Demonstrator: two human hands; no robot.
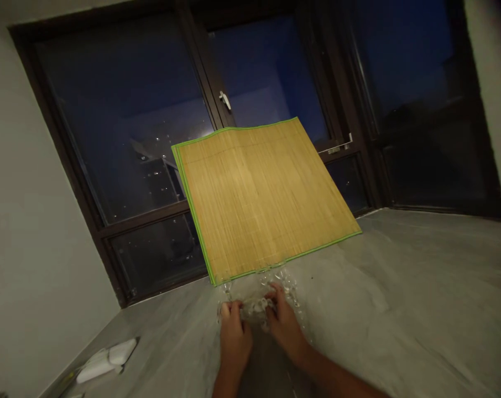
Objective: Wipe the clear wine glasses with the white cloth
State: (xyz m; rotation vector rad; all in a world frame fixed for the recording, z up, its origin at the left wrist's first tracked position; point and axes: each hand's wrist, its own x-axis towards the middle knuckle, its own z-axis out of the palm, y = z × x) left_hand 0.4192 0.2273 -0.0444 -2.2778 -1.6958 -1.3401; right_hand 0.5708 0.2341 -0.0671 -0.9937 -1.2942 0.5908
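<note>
In the middle foreground is a cluster of small see-through pieces (256,307), glass or plastic, with rounded, ring-like outlines; their exact kind is unclear. My left hand (234,334) is at the cluster's left side, fingers curled and closed on part of it. On the right side, my right hand (284,320) bends its fingers in a pinch around more of the clear pieces. More clear pieces (281,272) lie just beyond my fingers, by the lower edge of a yellow bamboo mat (262,193) with green edging. The mat leans upright against the window.
A grey marbled surface (400,298) spreads around my hands. Dark-framed windows (126,121) with a white handle (225,100) rise behind it. At lower left lies a white bundle (107,359) with a band around it, near the pale wall (35,210).
</note>
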